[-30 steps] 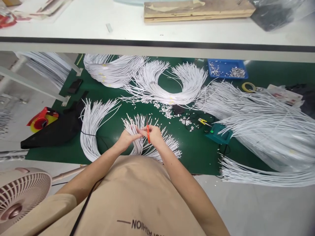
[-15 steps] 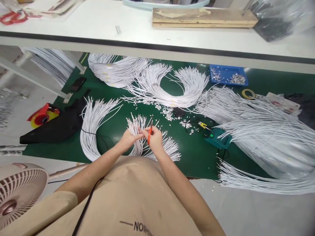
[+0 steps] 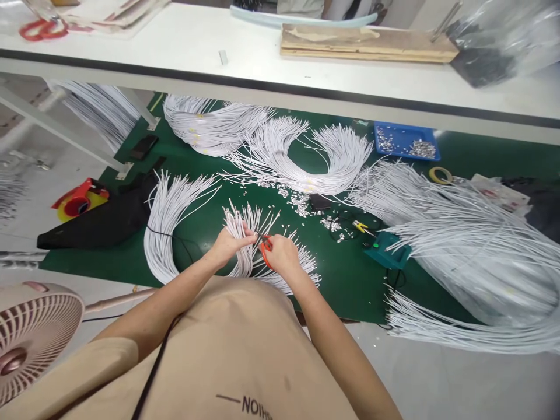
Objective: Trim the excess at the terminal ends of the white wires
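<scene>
Swung round, the orange-handled scissors (image 3: pixel 265 240): blades away from the body earlier, now leftward. Right hand (image 3: pixel 283 255) is curled round their handles; blade gap, can't tell. Left hand (image 3: pixel 225 245) grips white wires (image 3: pixel 233 219), its thumb right by the blades. Those wires stand just left of the scissors, running away from the body, across the blades' line, left hand nearer. Beyond, metal bits (image 3: pixel 300 205).

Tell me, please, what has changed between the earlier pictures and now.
The right hand has turned the orange-handled scissors: the blades, earlier pointing forward, now point left toward the left hand, which still holds the white wires. Neither hand let go.
</scene>
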The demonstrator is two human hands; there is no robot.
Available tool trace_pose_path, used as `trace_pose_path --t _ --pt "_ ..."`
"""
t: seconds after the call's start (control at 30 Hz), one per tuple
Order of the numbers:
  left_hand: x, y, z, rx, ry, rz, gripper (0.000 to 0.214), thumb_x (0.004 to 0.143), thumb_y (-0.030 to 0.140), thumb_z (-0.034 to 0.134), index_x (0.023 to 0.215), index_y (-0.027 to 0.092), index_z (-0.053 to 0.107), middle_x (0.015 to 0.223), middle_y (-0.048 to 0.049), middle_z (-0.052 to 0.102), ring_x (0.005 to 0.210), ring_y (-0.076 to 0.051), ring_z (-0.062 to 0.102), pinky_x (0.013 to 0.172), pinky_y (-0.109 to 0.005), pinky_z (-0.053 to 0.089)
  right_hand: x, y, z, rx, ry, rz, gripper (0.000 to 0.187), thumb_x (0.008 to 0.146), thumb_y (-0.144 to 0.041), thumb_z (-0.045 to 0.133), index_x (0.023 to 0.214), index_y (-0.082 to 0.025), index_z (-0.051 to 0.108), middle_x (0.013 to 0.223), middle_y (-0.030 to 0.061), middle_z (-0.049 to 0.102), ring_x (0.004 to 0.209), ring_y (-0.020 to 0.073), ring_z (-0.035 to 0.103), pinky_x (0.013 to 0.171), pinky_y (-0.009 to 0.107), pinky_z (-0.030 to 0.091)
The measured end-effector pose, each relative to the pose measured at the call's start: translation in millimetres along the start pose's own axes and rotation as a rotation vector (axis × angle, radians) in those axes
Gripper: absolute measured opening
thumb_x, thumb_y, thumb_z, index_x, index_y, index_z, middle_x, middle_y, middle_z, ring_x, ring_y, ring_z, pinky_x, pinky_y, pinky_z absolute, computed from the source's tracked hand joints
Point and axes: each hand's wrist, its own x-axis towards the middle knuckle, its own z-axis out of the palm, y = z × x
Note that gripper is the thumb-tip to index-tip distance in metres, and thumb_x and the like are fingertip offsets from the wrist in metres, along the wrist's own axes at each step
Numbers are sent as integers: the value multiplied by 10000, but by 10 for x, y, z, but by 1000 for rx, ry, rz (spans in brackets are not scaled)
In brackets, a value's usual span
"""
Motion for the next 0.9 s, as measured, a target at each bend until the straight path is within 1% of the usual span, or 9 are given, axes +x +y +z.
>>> trace_pose_path --t 0.1,0.2,0.33,0.47,0.57,0.73,0.83,0.9 --pt "-9 33 14 7 6 -6 393 528 234 767 836 165 532 744 1 630 691 -138 590 739 -307 440 -10 1 -56 -52 0 -21 348 829 -442 425 780 -179 649 802 99 643 736 200 595 616 274 354" --pt "-19 68 32 8 -2 -14 388 524 224 764 821 165 522 717 12 616 676 -134 584 730 -304 440 -20 9 -104 -75 -3 -52 302 823 -397 453 795 -178 658 819 103 651 777 204 601 654 275 365" --pt "-27 78 35 23 -27 -4 373 532 213 754 817 169 517 703 23 603 678 -130 578 733 -297 436 -27 17 -118 -68 -50 -26 283 818 -390 463 785 -194 665 769 87 654 737 198 607 615 267 364" --pt "-33 61 21 39 -54 5 333 567 228 736 800 173 505 703 19 603 682 -136 586 722 -293 437 -34 31 -83 -70 -40 -38 282 814 -405 469 773 -201 659 758 78 648 730 200 607 589 267 360" --pt "-47 68 22 -6 -81 -13 343 585 263 729 803 180 477 693 13 614 677 -152 605 714 -306 445 -45 26 -53 -86 -23 -44 292 825 -411 462 802 -190 653 799 87 641 768 201 603 623 273 373" --pt "-67 104 34 -61 -115 -30 392 572 293 742 814 188 452 699 7 630 684 -162 617 711 -316 450 -58 -9 3 -106 -15 -52 299 842 -397 443 840 -172 640 856 99 627 808 193 586 673 270 384" --pt "-68 116 33 -89 -148 -17 367 577 285 738 778 190 446 646 25 600 663 -152 603 701 -306 445 -54 11 54 -65 37 -69 281 840 -381 450 822 -169 635 860 95 623 834 185 572 698 262 379" --pt "-65 113 25 -71 -137 -2 336 587 273 730 760 185 456 635 26 590 656 -145 596 700 -301 440 -38 52 86 23 57 -62 248 819 -363 482 782 -169 632 849 83 622 820 174 564 687 254 375"
